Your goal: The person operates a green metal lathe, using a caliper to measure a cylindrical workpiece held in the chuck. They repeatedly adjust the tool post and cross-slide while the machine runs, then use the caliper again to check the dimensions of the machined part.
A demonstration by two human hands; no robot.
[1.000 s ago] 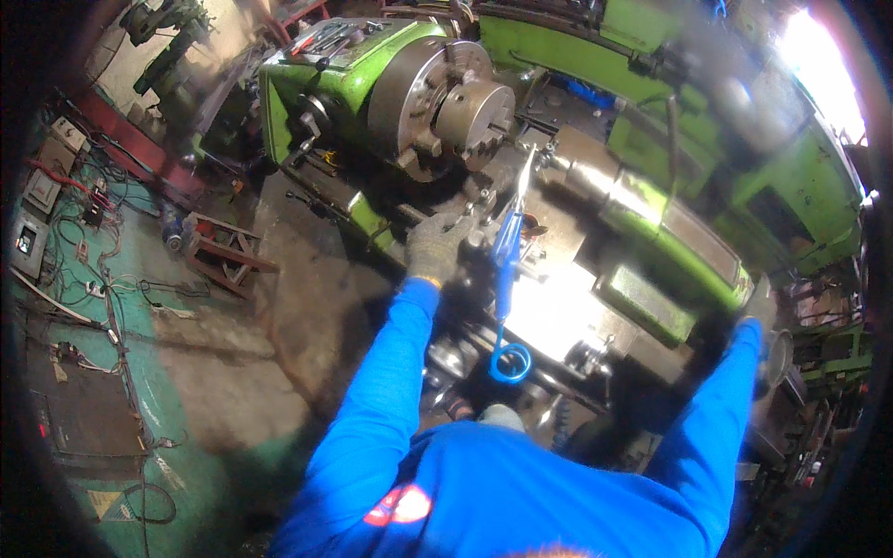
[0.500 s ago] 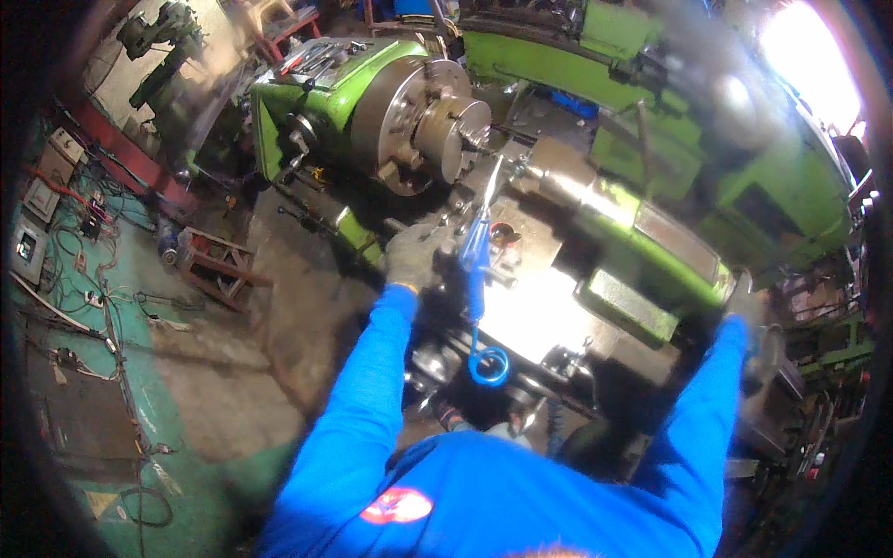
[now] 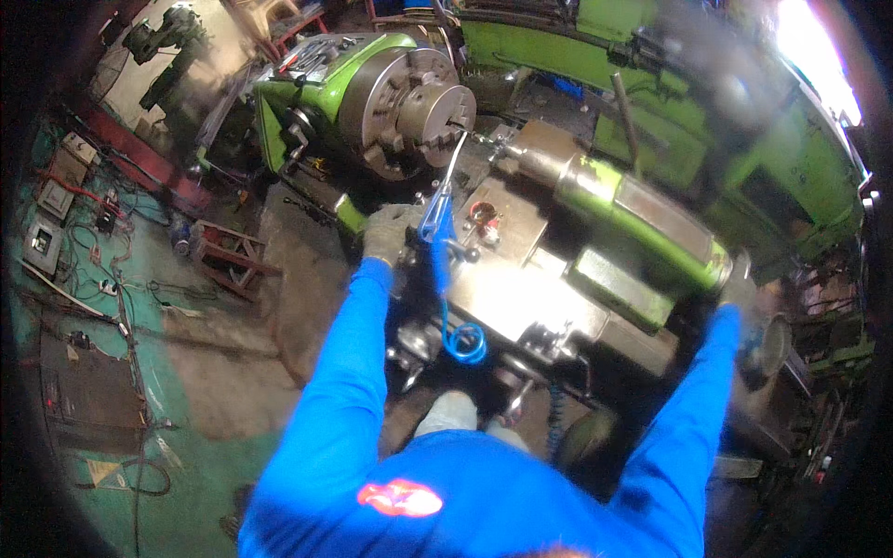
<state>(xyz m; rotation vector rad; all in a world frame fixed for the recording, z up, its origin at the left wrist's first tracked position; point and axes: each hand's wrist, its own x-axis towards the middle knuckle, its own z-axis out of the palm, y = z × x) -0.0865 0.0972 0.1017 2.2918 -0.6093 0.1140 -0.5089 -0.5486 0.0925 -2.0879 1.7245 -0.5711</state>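
My left hand (image 3: 389, 232), in a grey glove, is closed at the left side of the lathe carriage (image 3: 507, 223); what its fingers hold is hidden. Just right of it is a blue air gun (image 3: 439, 228). Its long thin nozzle points up towards the workpiece in the lathe chuck (image 3: 367, 112), and a coiled blue hose (image 3: 465, 344) hangs below. My right hand (image 3: 738, 284), gloved and blurred, is curled round the handwheel at the outer end of the green tailstock (image 3: 642, 209). A drill-like tool (image 3: 493, 144) sticks out of the tailstock towards the round metal workpiece (image 3: 437, 113).
A small red-and-white container (image 3: 485, 217) sits on the carriage. Tools lie on the headstock (image 3: 321, 58). Another green machine (image 3: 539, 60) stands behind. On the left are a low metal stand (image 3: 223, 260) and cables and boxes on the green floor (image 3: 186, 502).
The whole view has shifted, so the lathe appears slightly further left and up. The air gun's nozzle tip appears closer to the workpiece. Both hands keep to the same places on the machine.
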